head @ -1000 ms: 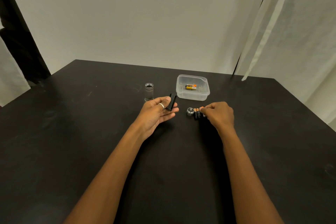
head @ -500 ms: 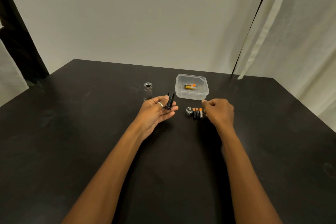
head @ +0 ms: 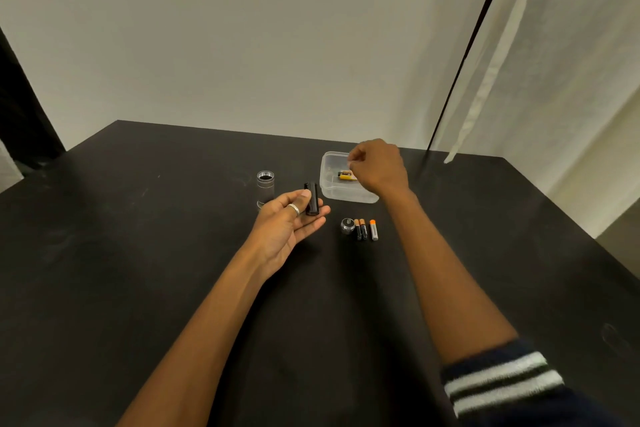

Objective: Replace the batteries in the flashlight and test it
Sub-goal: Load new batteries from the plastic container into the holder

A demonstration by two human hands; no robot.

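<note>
Over clear box (head: 343,195), right-hand fingers (head: 357,157) curled — grasp unclear, left-hand fingers (head: 313,222) gripping black tube (head: 313,200).

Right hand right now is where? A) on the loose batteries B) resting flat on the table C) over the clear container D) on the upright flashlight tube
C: the right hand is raised over the clear container, well clear of the loose batteries on the table, while the left hand holds the black holder.
</note>
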